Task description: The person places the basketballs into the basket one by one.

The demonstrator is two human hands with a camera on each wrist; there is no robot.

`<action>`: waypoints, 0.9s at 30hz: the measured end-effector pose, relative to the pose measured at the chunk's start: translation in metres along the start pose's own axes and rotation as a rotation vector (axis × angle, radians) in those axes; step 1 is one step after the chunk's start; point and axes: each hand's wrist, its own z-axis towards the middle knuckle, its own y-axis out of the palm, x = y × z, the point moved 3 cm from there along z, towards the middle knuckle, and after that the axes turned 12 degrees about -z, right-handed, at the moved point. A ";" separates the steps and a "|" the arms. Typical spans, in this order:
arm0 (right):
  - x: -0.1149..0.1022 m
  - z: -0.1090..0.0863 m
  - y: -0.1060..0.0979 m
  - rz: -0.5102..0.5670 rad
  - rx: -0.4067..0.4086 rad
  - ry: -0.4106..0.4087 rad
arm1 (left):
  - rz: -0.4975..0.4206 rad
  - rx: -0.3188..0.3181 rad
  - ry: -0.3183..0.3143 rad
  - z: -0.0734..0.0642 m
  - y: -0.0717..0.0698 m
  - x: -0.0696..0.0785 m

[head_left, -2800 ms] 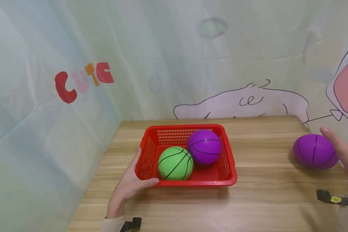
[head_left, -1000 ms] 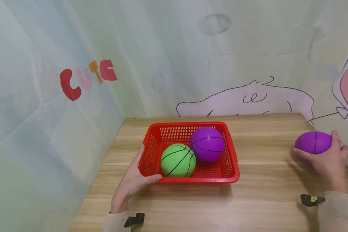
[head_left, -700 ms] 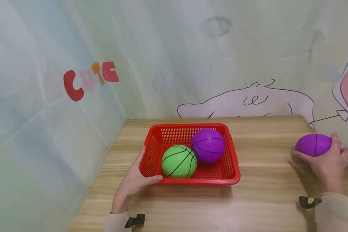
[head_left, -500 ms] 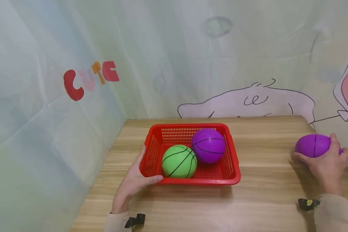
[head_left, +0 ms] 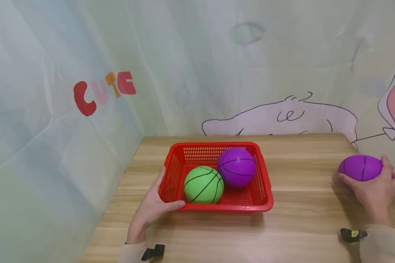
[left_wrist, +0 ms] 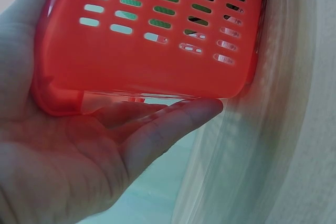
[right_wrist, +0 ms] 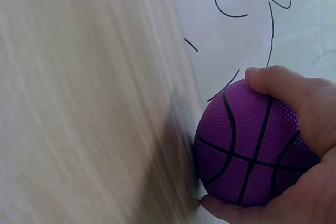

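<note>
A red plastic basket [head_left: 217, 207] with slotted walls stands on the wooden table. Inside it lie a green ball [head_left: 203, 185] and a purple ball [head_left: 236, 167] with black basketball lines, side by side. My left hand [head_left: 154, 204] holds the basket's near left corner, thumb on the front rim. In the left wrist view, its long fingers [left_wrist: 173, 129] lie along the outside of the wall. At the table's right side, my right hand [head_left: 375, 190] grips a second purple ball [head_left: 360, 167]. Its thumb and fingers are spread around that ball, and the palm side is partly hidden.
Bare wooden tabletop [head_left: 299, 182] lies between the basket and the right hand. A printed cloth [head_left: 184, 65] hangs behind the table and along its left side. The table's right edge runs close beside the held ball.
My right hand has come in from the right and taken hold of the purple ball. Over the last half second, hand and ball shifted slightly right. My left hand stays on the basket.
</note>
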 end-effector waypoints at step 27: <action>-0.076 -0.019 -0.007 0.607 -0.073 0.062 | 0.014 0.005 0.010 -0.001 -0.001 -0.001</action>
